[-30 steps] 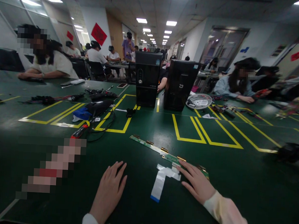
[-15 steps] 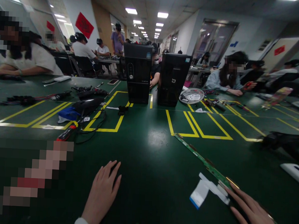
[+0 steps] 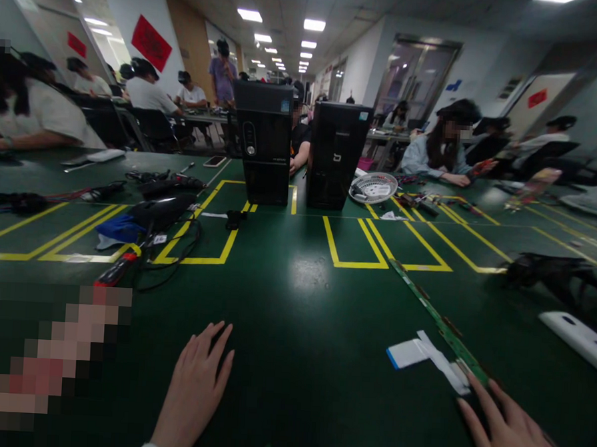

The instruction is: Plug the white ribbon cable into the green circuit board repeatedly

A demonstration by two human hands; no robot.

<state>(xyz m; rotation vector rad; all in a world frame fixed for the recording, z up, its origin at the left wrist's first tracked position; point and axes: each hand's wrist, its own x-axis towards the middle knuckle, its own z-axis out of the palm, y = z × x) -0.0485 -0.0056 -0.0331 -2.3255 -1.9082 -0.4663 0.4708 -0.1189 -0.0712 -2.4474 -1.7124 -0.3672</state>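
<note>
Since the earlier frame, the green circuit strip (image 3: 455,340) has swung rightward across the table (image 3: 295,370). At near left, our left hand (image 3: 195,377) is spread, holding nothing, perhaps to stay clear. Further right lies a blue-tipped white ribbon cable (image 3: 412,353), then the strip, long and narrow, slanting toward far left; our right hand (image 3: 520,427) touches its near end, perhaps to steer it; we cannot tell whether it grips.
</note>
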